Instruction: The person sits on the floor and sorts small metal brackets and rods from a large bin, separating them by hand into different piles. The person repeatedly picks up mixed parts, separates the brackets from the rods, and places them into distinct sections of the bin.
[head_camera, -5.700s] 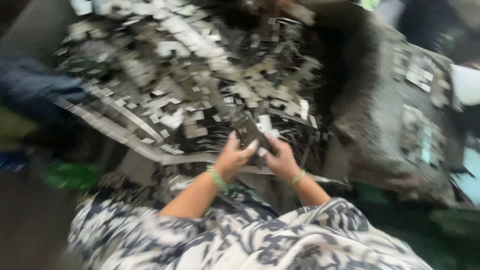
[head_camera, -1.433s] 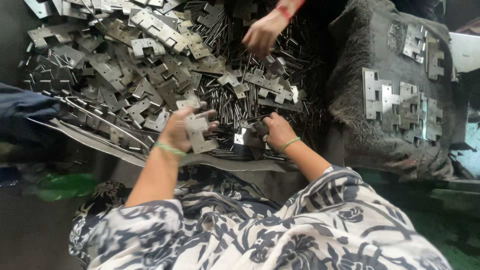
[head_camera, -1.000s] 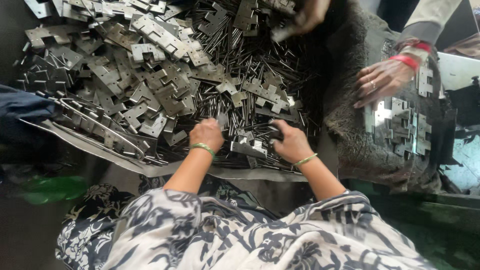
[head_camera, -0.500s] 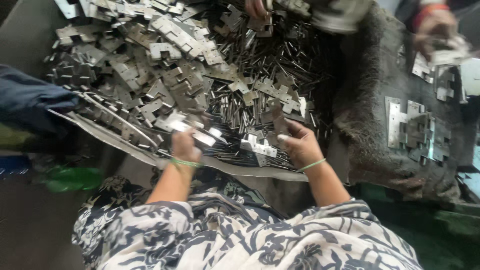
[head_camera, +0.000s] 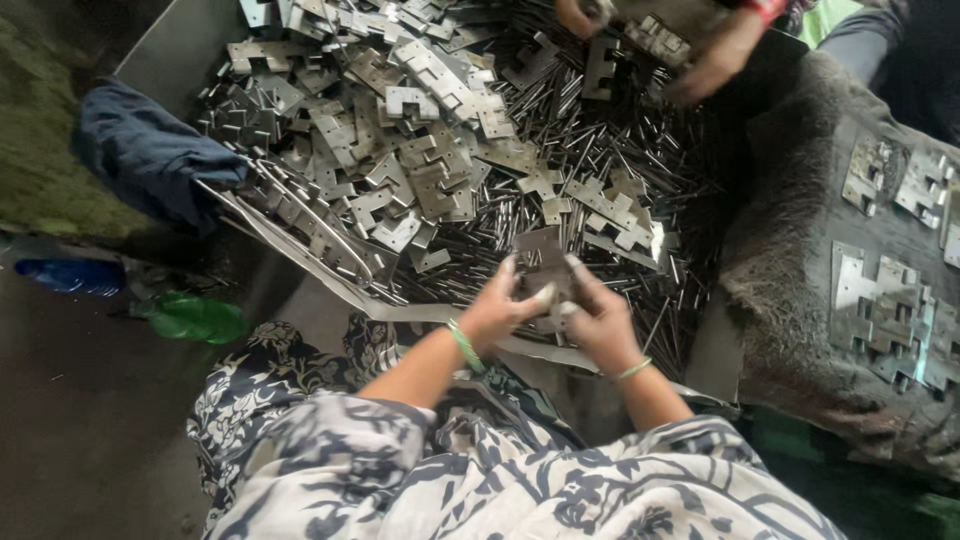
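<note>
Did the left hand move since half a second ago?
Yes. The left hand came in toward the right hand; both now meet on one metal plate at the pile's near edge.

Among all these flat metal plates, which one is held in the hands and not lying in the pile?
The dark metal plate gripped between the left hand and right hand at the pile's near edge. The other plates lie loose in the heap or on the grey cloth.

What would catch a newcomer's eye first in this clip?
First, the big heap of notched metal plates and thin steel pins filling the upper middle. Just below it, the left hand and right hand meet around a dark metal piece at the heap's near edge. On the right, finished plates lie flat on a dark fuzzy cloth, and another person's hands work at the top.
</note>
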